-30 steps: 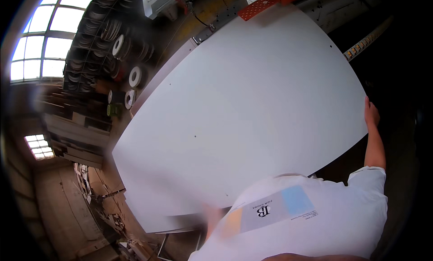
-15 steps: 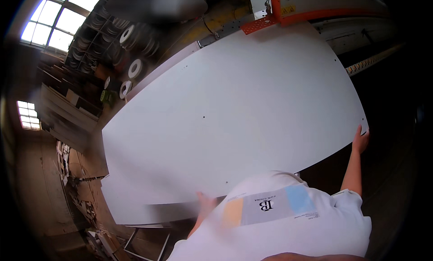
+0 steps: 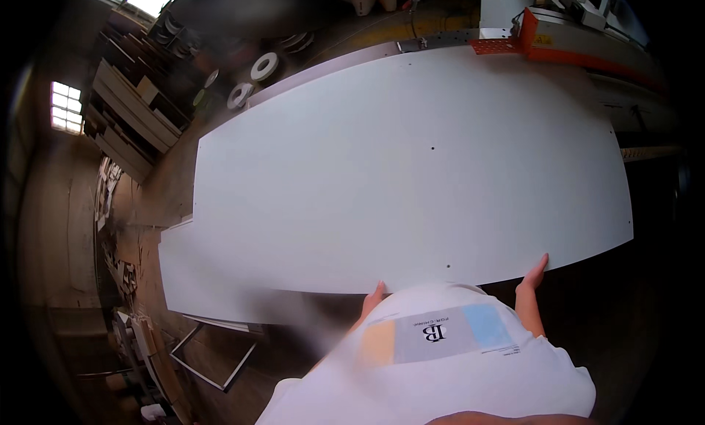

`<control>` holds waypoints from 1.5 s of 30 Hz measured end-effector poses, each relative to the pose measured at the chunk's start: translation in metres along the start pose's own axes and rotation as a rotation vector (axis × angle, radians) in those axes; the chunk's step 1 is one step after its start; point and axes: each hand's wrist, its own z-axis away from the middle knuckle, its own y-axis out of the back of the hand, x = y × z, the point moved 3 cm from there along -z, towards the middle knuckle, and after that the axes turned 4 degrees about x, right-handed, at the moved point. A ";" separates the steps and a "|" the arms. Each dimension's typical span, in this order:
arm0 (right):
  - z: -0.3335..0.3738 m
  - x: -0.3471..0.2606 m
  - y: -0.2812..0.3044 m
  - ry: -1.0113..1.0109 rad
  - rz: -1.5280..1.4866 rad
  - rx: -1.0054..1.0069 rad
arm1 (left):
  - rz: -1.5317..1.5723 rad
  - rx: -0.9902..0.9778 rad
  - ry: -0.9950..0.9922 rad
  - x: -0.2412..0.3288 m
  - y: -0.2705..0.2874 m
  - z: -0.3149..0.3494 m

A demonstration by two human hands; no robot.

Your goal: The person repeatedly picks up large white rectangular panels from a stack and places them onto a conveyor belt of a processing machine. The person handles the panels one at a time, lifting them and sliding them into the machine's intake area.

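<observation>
A large white panel with a few small dark holes lies flat in front of me, its near edge against my shirt. At that edge my left hand grips the panel, thumb on top and the other fingers hidden beneath. Farther right along the same edge, my right hand holds it likewise, thumb up over the face and fingers out of sight below. Another white panel sticks out under it at the left.
A machine with an orange guard stands at the far right, over the panel's far edge. White rolls sit beyond the far side. Stacked boards lean at the left, and a metal frame stands at the lower left.
The panel has shifted rightward over the one below. My right hand has moved left along the near edge, away from the corner. The view has swung, so the surroundings sit farther right.
</observation>
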 end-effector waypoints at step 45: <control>0.170 0.142 -0.085 -0.305 0.434 -0.353 | 0.943 -0.084 -0.207 0.057 0.126 -0.022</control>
